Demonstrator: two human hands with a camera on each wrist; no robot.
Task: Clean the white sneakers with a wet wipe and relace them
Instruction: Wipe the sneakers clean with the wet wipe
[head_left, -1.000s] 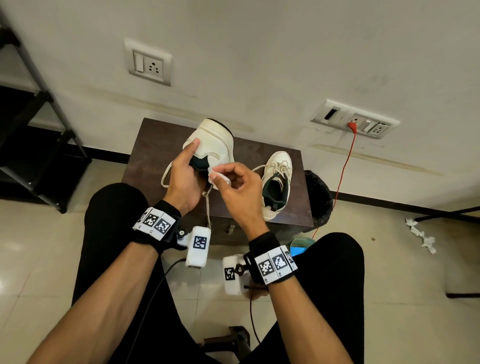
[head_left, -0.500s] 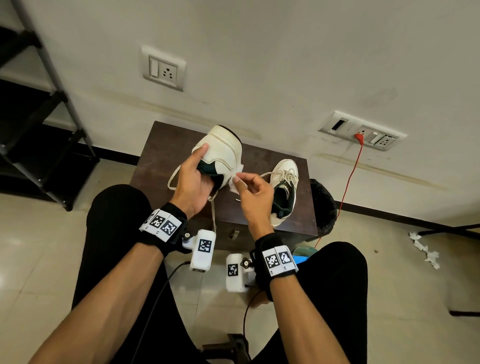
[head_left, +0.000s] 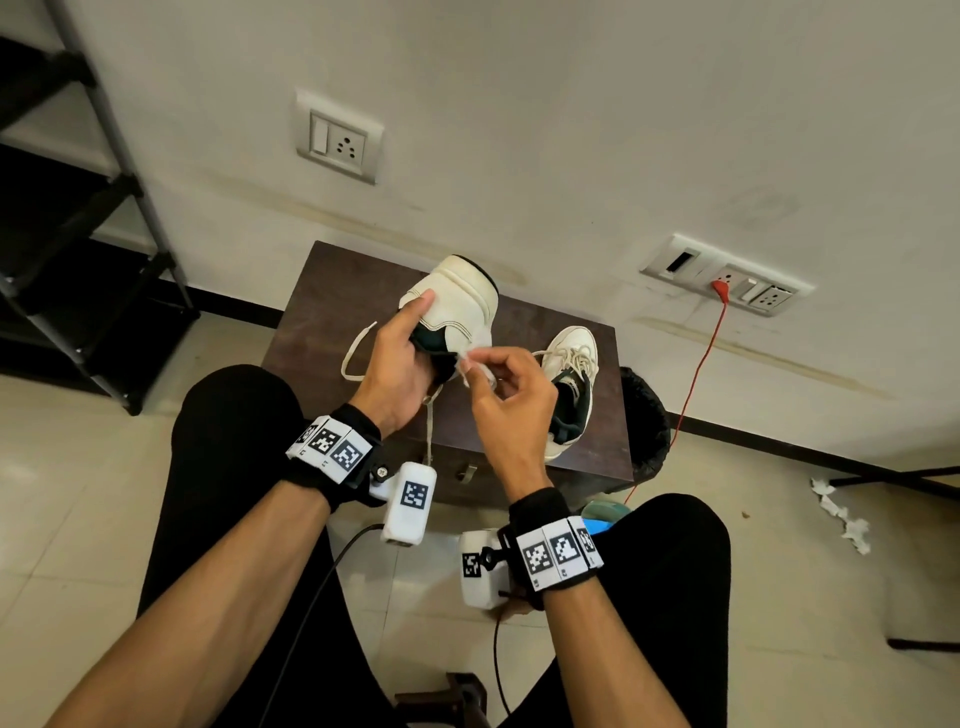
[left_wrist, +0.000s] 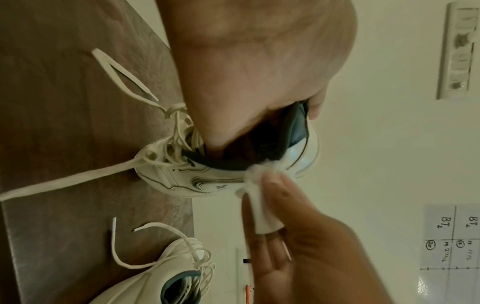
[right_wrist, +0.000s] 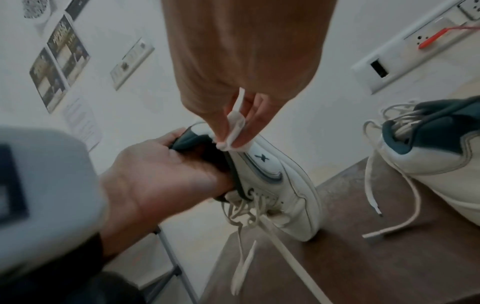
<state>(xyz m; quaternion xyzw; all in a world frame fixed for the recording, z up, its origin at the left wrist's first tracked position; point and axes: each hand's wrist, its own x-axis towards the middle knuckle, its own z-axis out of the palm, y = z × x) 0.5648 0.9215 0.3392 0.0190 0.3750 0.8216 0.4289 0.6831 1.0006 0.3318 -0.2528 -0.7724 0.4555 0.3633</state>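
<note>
My left hand (head_left: 400, 358) grips a white sneaker (head_left: 457, 301) by its dark collar, fingers inside the opening, thumb on the heel; the shoe stands toe-down over the brown table (head_left: 322, 306). Its loose laces (head_left: 358, 348) hang toward the table. My right hand (head_left: 498, 384) pinches a folded white wet wipe (head_left: 475, 366) against the sneaker's side near the collar (right_wrist: 231, 142). In the left wrist view the wipe (left_wrist: 262, 185) touches the shoe's side (left_wrist: 207, 181). The second sneaker (head_left: 569, 384) lies on the table at the right, laces loose.
A black bin (head_left: 647, 421) stands at the table's right edge. A red cable (head_left: 701, 364) runs down from a wall socket (head_left: 727, 283). Crumpled white wipes (head_left: 841, 514) lie on the floor at right. A black rack (head_left: 78, 218) stands at left.
The right hand with the wipe has moved from in front of the shoe to its side near the collar. The left hand keeps its grip on the sneaker.
</note>
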